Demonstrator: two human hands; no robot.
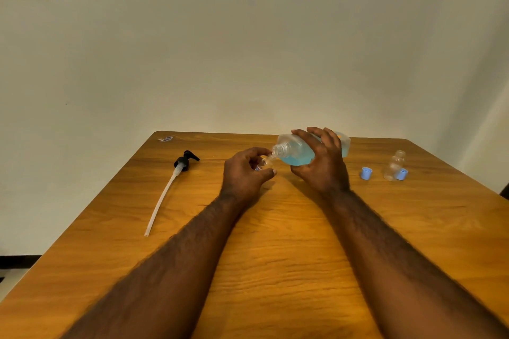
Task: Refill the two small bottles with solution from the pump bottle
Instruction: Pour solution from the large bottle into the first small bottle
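My right hand (323, 165) grips the clear pump bottle (296, 150), which holds blue solution and is tipped on its side with its open neck pointing left. My left hand (245, 173) holds a small clear bottle (265, 162) just under that neck; my fingers hide most of it. The second small bottle (394, 165) stands empty and open at the right. Two blue caps (366, 173) (402, 174) lie beside it. The black pump head (185, 161) with its long white tube lies on the left of the table.
The wooden table (275, 256) stands against a plain wall. A small wrapper or sticker (165, 139) lies at the far left corner. The table's right edge drops off near the second small bottle.
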